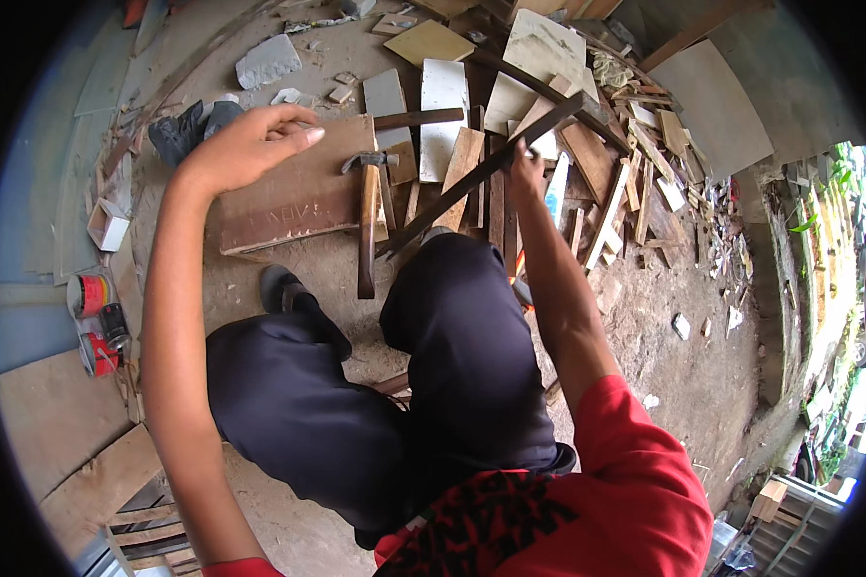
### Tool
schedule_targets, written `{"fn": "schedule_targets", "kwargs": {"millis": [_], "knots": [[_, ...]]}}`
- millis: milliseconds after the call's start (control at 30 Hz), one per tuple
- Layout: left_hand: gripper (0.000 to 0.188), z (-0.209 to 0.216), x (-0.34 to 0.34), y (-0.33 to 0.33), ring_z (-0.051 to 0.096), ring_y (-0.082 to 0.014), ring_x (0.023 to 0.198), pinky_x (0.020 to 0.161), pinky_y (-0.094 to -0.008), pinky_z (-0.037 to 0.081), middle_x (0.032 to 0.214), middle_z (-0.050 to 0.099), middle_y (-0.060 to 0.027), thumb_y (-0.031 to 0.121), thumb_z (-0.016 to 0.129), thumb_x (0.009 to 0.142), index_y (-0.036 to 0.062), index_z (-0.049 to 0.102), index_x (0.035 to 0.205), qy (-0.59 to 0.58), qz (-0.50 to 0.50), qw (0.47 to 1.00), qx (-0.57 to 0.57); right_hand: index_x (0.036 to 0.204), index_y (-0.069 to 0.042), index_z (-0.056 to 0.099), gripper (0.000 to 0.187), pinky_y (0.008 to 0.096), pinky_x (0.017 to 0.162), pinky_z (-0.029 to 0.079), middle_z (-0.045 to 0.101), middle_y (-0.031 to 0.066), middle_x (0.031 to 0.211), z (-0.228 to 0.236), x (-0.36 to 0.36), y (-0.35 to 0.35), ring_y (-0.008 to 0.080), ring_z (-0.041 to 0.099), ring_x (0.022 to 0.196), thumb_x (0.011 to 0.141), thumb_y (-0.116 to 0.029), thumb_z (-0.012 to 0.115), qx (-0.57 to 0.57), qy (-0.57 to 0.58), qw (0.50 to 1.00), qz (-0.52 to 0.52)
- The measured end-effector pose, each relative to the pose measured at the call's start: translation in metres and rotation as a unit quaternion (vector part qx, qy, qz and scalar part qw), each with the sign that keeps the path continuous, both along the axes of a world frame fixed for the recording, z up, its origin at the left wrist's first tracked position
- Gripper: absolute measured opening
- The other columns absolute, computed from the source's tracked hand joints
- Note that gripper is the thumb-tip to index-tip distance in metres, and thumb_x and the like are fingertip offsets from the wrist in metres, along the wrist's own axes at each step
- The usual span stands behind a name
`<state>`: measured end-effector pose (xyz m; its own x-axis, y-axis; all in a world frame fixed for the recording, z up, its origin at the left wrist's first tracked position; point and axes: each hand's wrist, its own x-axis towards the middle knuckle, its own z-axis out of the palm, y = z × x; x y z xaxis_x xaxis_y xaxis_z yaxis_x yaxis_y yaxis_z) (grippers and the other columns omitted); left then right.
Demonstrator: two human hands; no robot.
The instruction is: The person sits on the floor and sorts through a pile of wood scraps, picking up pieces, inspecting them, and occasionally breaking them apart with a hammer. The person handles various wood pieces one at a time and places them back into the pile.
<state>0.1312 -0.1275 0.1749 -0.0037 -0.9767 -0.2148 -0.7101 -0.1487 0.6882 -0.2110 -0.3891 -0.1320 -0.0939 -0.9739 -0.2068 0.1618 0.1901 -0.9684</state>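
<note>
My right hand (pixel 526 175) is closed around a long, dark wooden strip (pixel 471 179). The strip slants from upper right down to near my knee. Over a brown wooden block (pixel 293 192) with scratched marks on its near side, my left hand (pixel 252 144) hovers with thumb and fingers apart and nothing in it. A claw hammer (pixel 369 226) lies on the block's right edge, its handle pointing toward me. Behind the hammer, a short dark wooden piece (pixel 419 119) juts from the block's far right corner.
Wood offcuts (pixel 464 159) and pale boards (pixel 443 115) are piled ahead and to the right. A broken white chunk (pixel 267 62) lies far left, near a dark plastic bag (pixel 175 135). Red cans (pixel 89 296) stand at left. My slippered foot (pixel 284 287) is beside the block.
</note>
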Motion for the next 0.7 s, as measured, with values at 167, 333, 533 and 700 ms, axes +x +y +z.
{"fn": "schedule_targets", "kwargs": {"millis": [167, 333, 533, 700], "knots": [[0.047, 0.003, -0.001, 0.004, 0.057, -0.0184, 0.112, 0.100, -0.0321, 0.042, 0.121, 0.063, -0.0122, 0.036, 0.059, 0.096, -0.0001, 0.057, 0.126, -0.003, 0.013, 1.000, 0.005, 0.116, 0.005, 0.059, 0.043, 0.0289, 0.074, 0.047, 0.064, 0.0115, 0.092, 0.083, -0.031, -0.066, 0.0146, 0.058, 0.082, 0.098, -0.034, 0.059, -0.227, 0.096, 0.968, -0.045], [0.047, 0.016, -0.001, 0.017, 0.056, -0.0194, 0.115, 0.103, -0.0329, 0.040, 0.121, 0.062, -0.0139, 0.036, 0.059, 0.097, 0.0011, 0.056, 0.128, -0.015, 0.057, 0.998, 0.016, 0.111, 0.000, 0.067, 0.042, 0.0307, 0.062, 0.045, 0.065, 0.0045, 0.080, 0.115, -0.018, -0.040, 0.0119, 0.054, 0.070, 0.096, -0.039, 0.061, -0.160, 0.231, 0.958, 0.050], [0.045, -0.005, -0.021, -0.013, 0.056, -0.0185, 0.115, 0.103, -0.0326, 0.040, 0.122, 0.062, -0.0118, 0.034, 0.059, 0.097, 0.0020, 0.056, 0.129, 0.045, 0.015, 0.999, 0.025, 0.108, -0.001, 0.068, 0.045, 0.0388, 0.072, 0.050, 0.069, 0.0174, 0.084, -0.053, -0.080, 0.016, 0.0278, 0.064, 0.079, 0.094, -0.043, 0.061, -0.172, 0.374, 0.908, 0.080], [0.046, -0.008, -0.014, -0.013, 0.056, -0.0180, 0.115, 0.103, -0.0325, 0.040, 0.122, 0.061, -0.0112, 0.034, 0.058, 0.098, 0.0021, 0.054, 0.130, 0.043, 0.003, 0.997, 0.056, 0.126, -0.003, 0.058, 0.062, 0.0521, 0.099, 0.040, 0.056, 0.0216, 0.127, -0.063, -0.035, 0.083, 0.0380, 0.052, 0.120, 0.089, -0.053, 0.060, -0.068, 0.593, 0.794, 0.118]]}}
